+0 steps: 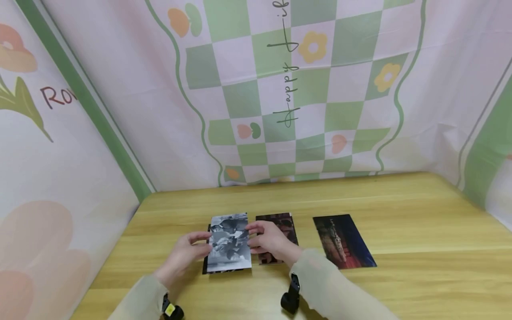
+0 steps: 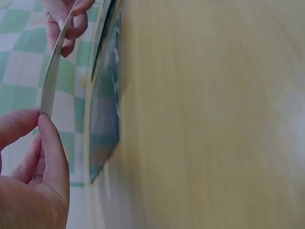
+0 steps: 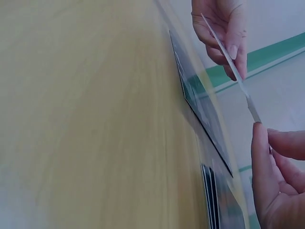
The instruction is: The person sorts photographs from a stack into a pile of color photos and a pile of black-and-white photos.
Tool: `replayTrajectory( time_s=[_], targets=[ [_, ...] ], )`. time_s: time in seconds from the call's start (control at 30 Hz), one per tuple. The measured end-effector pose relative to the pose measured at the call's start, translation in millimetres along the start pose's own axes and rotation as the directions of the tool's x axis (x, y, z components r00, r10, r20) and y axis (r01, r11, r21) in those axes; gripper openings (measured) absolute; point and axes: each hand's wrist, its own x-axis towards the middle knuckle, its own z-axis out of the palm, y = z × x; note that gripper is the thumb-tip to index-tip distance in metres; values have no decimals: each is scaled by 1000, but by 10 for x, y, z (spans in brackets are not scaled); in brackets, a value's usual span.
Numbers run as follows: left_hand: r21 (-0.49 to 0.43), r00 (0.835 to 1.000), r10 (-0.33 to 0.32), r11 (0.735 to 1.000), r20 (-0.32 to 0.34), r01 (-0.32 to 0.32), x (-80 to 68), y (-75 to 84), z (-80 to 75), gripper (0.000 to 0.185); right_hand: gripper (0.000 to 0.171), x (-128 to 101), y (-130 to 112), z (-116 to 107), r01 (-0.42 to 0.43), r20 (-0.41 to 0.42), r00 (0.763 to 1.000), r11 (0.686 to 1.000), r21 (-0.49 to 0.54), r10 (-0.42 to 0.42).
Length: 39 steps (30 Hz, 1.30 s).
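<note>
- Black-and-white photo print [image 1: 229, 241] held just above the table [image 1: 400, 284], near its front edge and left of centre, over a dark print [image 1: 206, 266] lying flat beneath.
- Left hand [image 1: 182, 258] pinching the print's left edge between thumb and forefinger; remaining fingers loosely curled behind.
- Right hand [image 1: 270, 242] pinching the opposite, right edge, thumb on top and fingertips beneath.
- From the wrist views, the sheet [image 2: 56, 62] seen edge-on: very thin, bowing slightly between the two pinches.
- Judged light, flexible, and glossy enough to slip; likely to crease if squeezed mid-sheet or bent sharply.
- Best taken by the bare edges or corners, as here, keeping fingertips off the printed face to avoid smudges.
- Flat on the table, probably hard to lift; sliding a nail under one edge seems the way in.
- Dark reddish print [image 1: 280, 231] just right of it, partly under the right hand; dark blue-and-red print [image 1: 343, 241] farther right, apart.
- No containers in view; nothing held inside anything.
</note>
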Motion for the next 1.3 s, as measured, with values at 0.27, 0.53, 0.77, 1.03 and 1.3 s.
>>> replayTrajectory(
  time_s=[0.27,0.53,0.77,1.03,1.3],
  targets=[
    [53,998,22,998,54,-25,-31,-32,-122,52,38,75,-23,134,-22,-19,1000,999,-38,21],
    [84,996,17,996,87,-24,-1,-64,-140,57,40,125,-32,182,-40,-48,998,995,-86,36],
    [157,998,28,987,62,-37,37,-100,-127,57,41,152,-9,207,-54,-33,998,993,-101,51],
    [262,998,46,964,31,-53,57,-88,-90,54,42,157,-10,229,-59,-35,998,987,-147,54],
    [299,999,32,954,-7,-29,60,-74,-61,53,42,164,-37,252,-7,-41,999,948,-318,-6]
  ],
)
